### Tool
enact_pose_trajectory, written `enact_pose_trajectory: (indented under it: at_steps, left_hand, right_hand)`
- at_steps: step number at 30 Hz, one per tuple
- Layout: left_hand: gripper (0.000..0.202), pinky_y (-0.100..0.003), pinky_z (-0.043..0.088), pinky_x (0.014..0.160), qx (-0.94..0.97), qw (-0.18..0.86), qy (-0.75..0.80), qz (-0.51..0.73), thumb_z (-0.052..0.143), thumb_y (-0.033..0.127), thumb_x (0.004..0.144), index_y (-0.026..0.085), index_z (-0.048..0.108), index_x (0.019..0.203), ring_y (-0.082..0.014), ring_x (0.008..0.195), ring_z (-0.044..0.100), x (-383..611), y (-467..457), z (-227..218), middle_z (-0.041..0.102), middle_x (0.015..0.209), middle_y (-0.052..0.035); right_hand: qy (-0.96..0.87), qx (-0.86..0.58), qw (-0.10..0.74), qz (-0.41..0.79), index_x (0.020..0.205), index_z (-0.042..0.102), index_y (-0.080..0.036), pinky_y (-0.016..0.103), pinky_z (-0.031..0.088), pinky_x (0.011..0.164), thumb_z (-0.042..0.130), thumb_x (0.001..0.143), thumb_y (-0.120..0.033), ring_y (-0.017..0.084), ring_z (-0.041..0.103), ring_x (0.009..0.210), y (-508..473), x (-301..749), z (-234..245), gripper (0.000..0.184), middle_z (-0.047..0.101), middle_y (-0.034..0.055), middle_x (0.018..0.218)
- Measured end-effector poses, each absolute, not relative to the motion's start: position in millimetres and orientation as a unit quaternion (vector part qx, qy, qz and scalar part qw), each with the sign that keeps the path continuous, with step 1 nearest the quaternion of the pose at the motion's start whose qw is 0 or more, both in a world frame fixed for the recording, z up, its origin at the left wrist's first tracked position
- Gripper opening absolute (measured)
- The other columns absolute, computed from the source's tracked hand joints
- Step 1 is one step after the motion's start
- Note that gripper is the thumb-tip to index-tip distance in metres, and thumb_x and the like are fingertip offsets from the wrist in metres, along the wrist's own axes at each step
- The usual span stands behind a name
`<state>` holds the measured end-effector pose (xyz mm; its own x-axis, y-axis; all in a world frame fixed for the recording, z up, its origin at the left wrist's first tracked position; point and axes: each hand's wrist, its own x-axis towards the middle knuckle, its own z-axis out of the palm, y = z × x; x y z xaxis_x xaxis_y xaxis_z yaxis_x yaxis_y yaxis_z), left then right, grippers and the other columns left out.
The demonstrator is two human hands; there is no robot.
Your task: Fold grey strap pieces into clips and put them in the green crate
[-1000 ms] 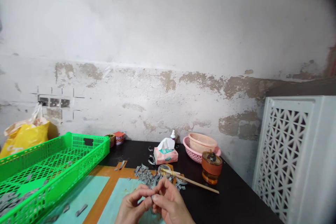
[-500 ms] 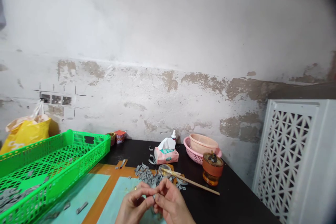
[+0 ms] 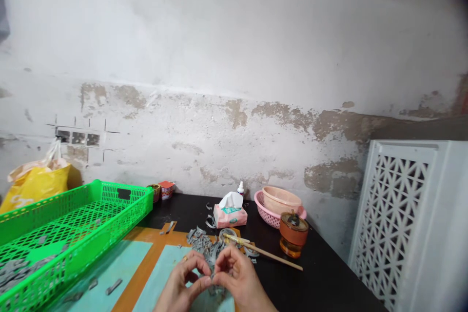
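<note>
From my remote station, the head view showed the left hand (image 3: 178, 286) and the right hand (image 3: 239, 280) held close together above a pale teal mat (image 3: 168, 264), with their fingers (image 3: 193, 265) clamped tip to tip on a small grey strip (image 3: 215, 290). The strip sat between the two pinches, low at the centre of the view, and its exact form was too small to tell. A loose heap of similar grey strips (image 3: 203, 245) lay just beyond the hands, beside a small glass dish (image 3: 228, 235) and a wooden stick (image 3: 272, 257) on the black bench (image 3: 325, 273). To the left, a green plastic tray (image 3: 124, 195) held more grey pieces (image 3: 14, 270). The working position was sound: both pinches stayed near the piece, which limited twisting, and the hands remained over the mat, where a dropped strip would be easy to see. The forearms stayed clear of the heap, and the tray rim stayed outside the hands' working space.
</note>
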<state>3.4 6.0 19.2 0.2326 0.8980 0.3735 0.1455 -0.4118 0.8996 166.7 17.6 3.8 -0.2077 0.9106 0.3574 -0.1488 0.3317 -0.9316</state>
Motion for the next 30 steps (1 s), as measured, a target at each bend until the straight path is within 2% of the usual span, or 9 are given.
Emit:
enact_pose_trajectory:
  at_steps: [6,11,15,17,19,22,24,26,30]
  left_hand:
    - [0.021,-0.031,0.042,0.072,0.699,0.372,0.365,0.489,0.062,0.04,0.083,0.021,0.058,0.074,-0.0228,0.079,0.058,6.9,-0.4,15.2,0.061,0.079,-0.0013]
    - [0.025,-0.03,0.043,0.065,0.654,0.432,0.344,0.517,0.059,0.045,0.083,0.022,0.054,0.075,-0.0198,0.069,0.054,7.0,3.5,9.9,0.056,0.072,0.0018]
    - [0.023,-0.031,0.046,0.07,0.634,0.465,0.332,0.52,0.065,0.041,0.08,0.021,0.062,0.09,-0.0214,0.076,0.061,6.7,5.0,10.7,0.064,0.083,-0.0013]
    - [0.023,-0.03,0.046,0.067,0.639,0.454,0.345,0.516,0.068,0.041,0.078,0.019,0.066,0.085,-0.021,0.072,0.061,6.0,5.2,12.1,0.067,0.077,-0.0019]
    - [0.026,-0.028,0.044,0.061,0.636,0.436,0.363,0.522,0.068,0.043,0.076,0.018,0.066,0.07,-0.0193,0.063,0.059,4.7,6.3,12.9,0.064,0.064,-0.0003]
    - [0.032,-0.026,0.043,0.054,0.593,0.41,0.395,0.57,0.069,0.05,0.072,0.019,0.067,0.068,-0.019,0.058,0.059,0.4,9.4,16.5,0.063,0.058,0.0009]
    - [0.035,-0.026,0.043,0.051,0.564,0.385,0.412,0.603,0.07,0.054,0.069,0.019,0.067,0.069,-0.0193,0.056,0.06,-6.1,10.2,25.7,0.064,0.057,0.0014]
    - [0.038,-0.025,0.045,0.051,0.556,0.35,0.426,0.622,0.072,0.058,0.064,0.02,0.067,0.069,-0.0197,0.057,0.061,-19.2,7.7,42.9,0.066,0.059,0.0016]
    - [0.042,-0.027,0.05,0.06,0.563,0.242,0.504,0.608,0.077,0.059,0.055,0.02,0.071,0.07,-0.0217,0.064,0.065,-83.3,-3.6,87.0,0.073,0.064,0.0019]
  right_hand:
    - [-0.566,-0.3,0.491,0.59,0.072,0.057,-0.014,0.027,0.047,0.055,0.079,0.062,-0.051,0.012,0.057,0.049,18.3,162.8,2.4,0.045,0.061,0.0004,0.056]
    - [-0.534,-0.325,0.496,0.602,0.071,0.058,-0.012,0.026,0.048,0.057,0.083,0.056,-0.052,0.011,0.058,0.05,15.1,164.6,11.0,0.049,0.065,0.0035,0.059]
    - [-0.527,-0.338,0.504,0.595,0.07,0.058,-0.013,0.025,0.047,0.055,0.083,0.053,-0.055,0.01,0.057,0.048,15.8,164.7,11.4,0.052,0.063,0.001,0.057]
    - [-0.534,-0.338,0.503,0.59,0.07,0.058,-0.013,0.025,0.047,0.056,0.083,0.054,-0.055,0.011,0.057,0.049,17.3,163.2,8.8,0.051,0.063,0.0009,0.057]
    - [-0.545,-0.339,0.5,0.582,0.072,0.058,-0.014,0.027,0.047,0.057,0.079,0.058,-0.057,0.012,0.058,0.051,19.3,161.9,4.7,0.05,0.064,0.0022,0.06]
    - [-0.592,-0.384,0.5,0.502,0.074,0.06,-0.016,0.027,0.045,0.056,0.071,0.071,-0.055,0.014,0.058,0.054,22.2,162.8,-3.0,0.041,0.063,0.001,0.062]
    - [-0.665,-0.426,0.478,0.385,0.076,0.064,-0.018,0.026,0.043,0.06,0.07,0.075,-0.042,0.015,0.058,0.063,23.1,165.4,-8.3,0.025,0.063,0.0011,0.071]
    - [-0.74,-0.441,0.432,0.267,0.08,0.068,-0.02,0.028,0.042,0.071,0.073,0.074,-0.028,0.018,0.059,0.079,22.8,168.1,-12.7,0.01,0.065,0.0023,0.084]
    - [-0.822,-0.435,0.334,0.152,0.09,0.07,-0.023,0.032,0.038,0.087,0.072,0.074,-0.021,0.024,0.053,0.101,20.3,171.5,-16.6,0.016,0.065,0.0047,0.096]
